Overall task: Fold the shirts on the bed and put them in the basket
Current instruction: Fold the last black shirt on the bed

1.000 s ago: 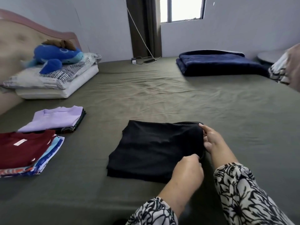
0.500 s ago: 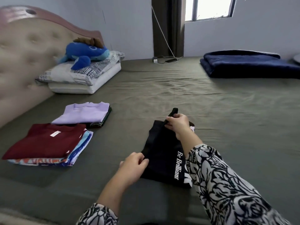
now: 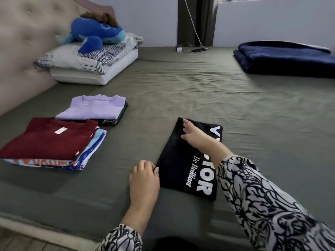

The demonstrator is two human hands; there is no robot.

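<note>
**Black Shirt Folded on Bed, Both Hands in Contact**

While the black shirt (image 3: 183, 160) is lying folded into a narrow rectangle on the bed (image 3: 235, 109), both hands are touching it. The right hand (image 3: 194, 135) is resting on the shirt's far end, its fingers (image 3: 185, 124) extended, slightly spread and pressing flat on the cloth. The left hand (image 3: 144, 175) is sitting at the shirt's near left corner, its fingers (image 3: 154, 169) curled together and pinching the fabric edge. White lettering, including "Be Brilliant", is facing up along the shirt's right side, partly hidden by the right forearm.

Two stacks of folded shirts are lying to the left, well apart from the black shirt. The nearer stack is showing a maroon shirt (image 3: 49, 138) on top of several coloured ones. The farther stack, just beside it, is showing a lilac shirt (image 3: 94, 106) over a dark one.

Pillows (image 3: 94, 64) are lying against the headboard (image 3: 27, 37), carrying a blue plush toy (image 3: 96, 33). A folded navy blanket (image 3: 286, 58) is lying at the bed's far right.
</note>
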